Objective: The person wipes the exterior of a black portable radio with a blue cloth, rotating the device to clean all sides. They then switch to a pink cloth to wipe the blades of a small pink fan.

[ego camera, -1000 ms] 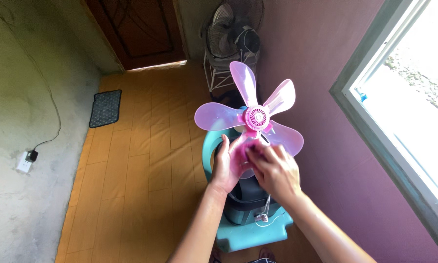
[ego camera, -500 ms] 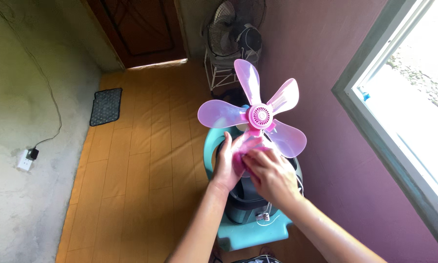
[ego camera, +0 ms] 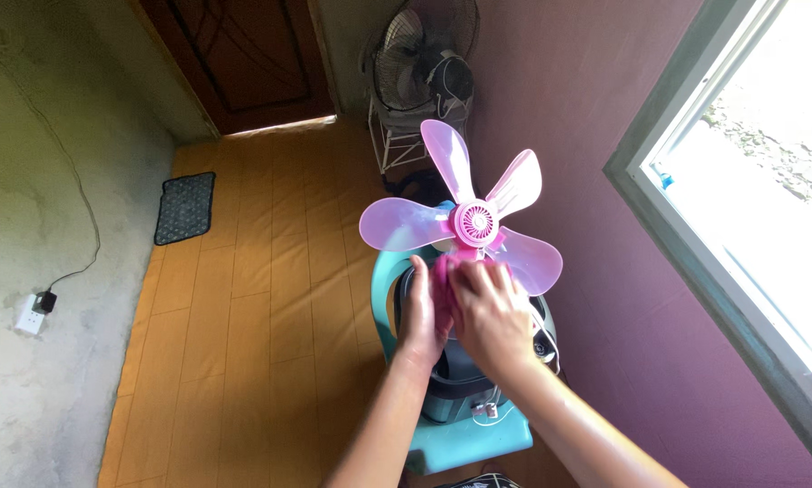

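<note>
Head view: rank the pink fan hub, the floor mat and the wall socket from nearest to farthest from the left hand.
1. Pink fan hub, just above and right of the left hand.
2. Floor mat, far to its upper left on the wooden floor.
3. Wall socket, farthest left, on the grey wall.

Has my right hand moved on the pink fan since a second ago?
Yes. The right hand has slid up the lower blade toward the fan's hub.
</note>
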